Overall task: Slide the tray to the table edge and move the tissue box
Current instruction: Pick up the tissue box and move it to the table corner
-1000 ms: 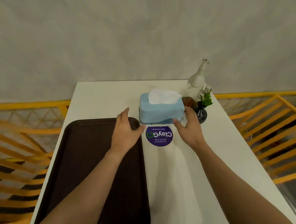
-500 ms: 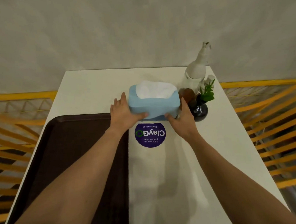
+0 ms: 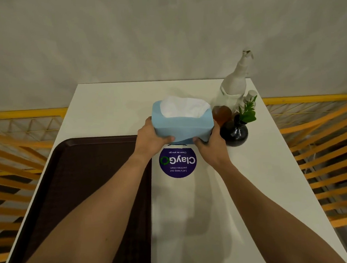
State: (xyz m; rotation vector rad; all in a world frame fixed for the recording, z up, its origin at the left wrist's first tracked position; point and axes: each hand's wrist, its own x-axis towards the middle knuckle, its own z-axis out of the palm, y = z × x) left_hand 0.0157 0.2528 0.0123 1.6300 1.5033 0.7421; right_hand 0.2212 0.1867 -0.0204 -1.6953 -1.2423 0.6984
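Observation:
A light blue tissue box (image 3: 183,123) with white tissue sticking out of its top is held just above the white table (image 3: 109,111), tilted slightly. My left hand (image 3: 151,139) grips its left end and my right hand (image 3: 211,144) grips its right end. A dark brown tray (image 3: 79,175) lies along the table's left edge, partly covered by my left forearm.
A round purple sticker (image 3: 177,161) is on the table under the box. Right of the box stand a black vase with a green sprig (image 3: 235,131), a brown jar (image 3: 221,112) and a white spray bottle (image 3: 236,83). Yellow railings (image 3: 323,145) flank the table; a grey wall is behind.
Both hands reached forward from near the sticker, closed on the ends of the tissue box and lifted it off the table. The view has moved closer to the table.

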